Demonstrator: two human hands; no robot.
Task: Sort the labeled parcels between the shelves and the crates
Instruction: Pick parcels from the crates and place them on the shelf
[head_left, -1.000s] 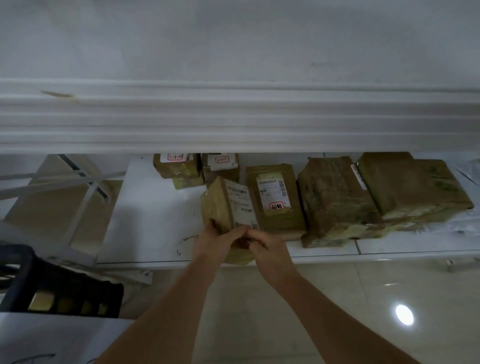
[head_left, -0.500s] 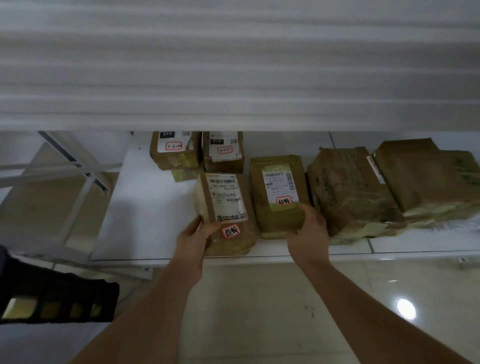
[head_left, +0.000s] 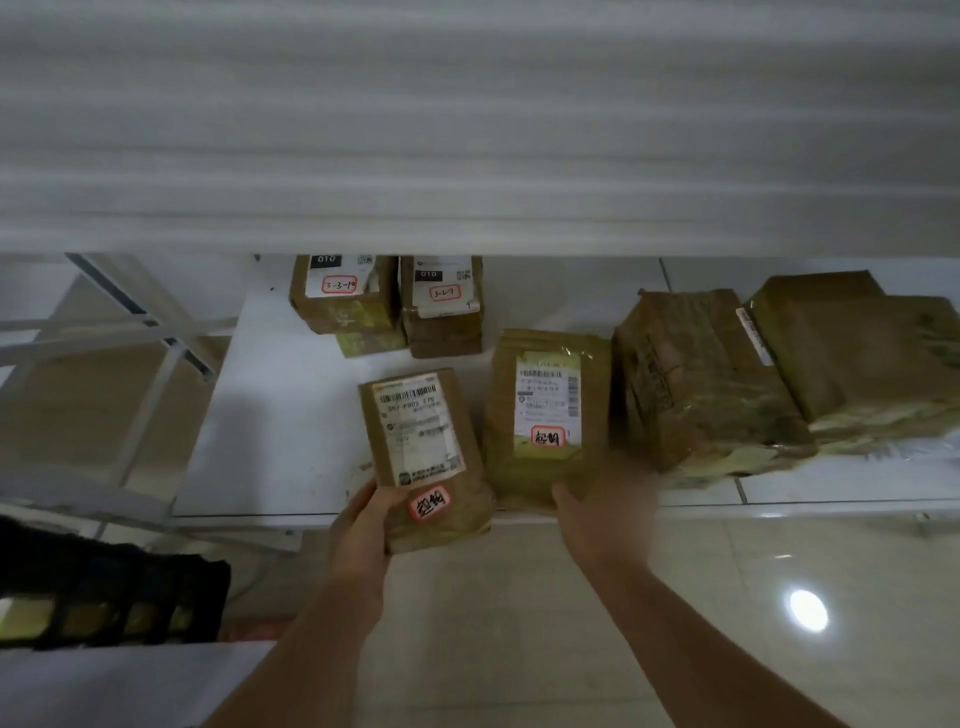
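Parcels lying on the white shelf, left hand gripping one

Head view: left hand (head_left: 363, 530) is gripping the near left corner of a brown labeled parcel (head_left: 426, 457), thumb lying on its top face beside a red-edged sticker, fingers curling under the edge. This parcel is overhanging the front lip of the white shelf (head_left: 270, 415). Right hand (head_left: 602, 506) is blurring with motion at the near end of a second labeled parcel (head_left: 545, 415), which is lying flat just right of the first; whether the fingers are closing on it or only touching it, I cannot tell. Two small boxes (head_left: 345, 296) and (head_left: 441, 306) are standing side by side at the back of the shelf, each bearing a white label with a red-ringed number. Two larger taped parcels (head_left: 701, 384) and (head_left: 852, 353) are lying to the right, touching each other. A black crate (head_left: 104, 597) is sitting low at the left, over the pale tiled floor (head_left: 519, 623).
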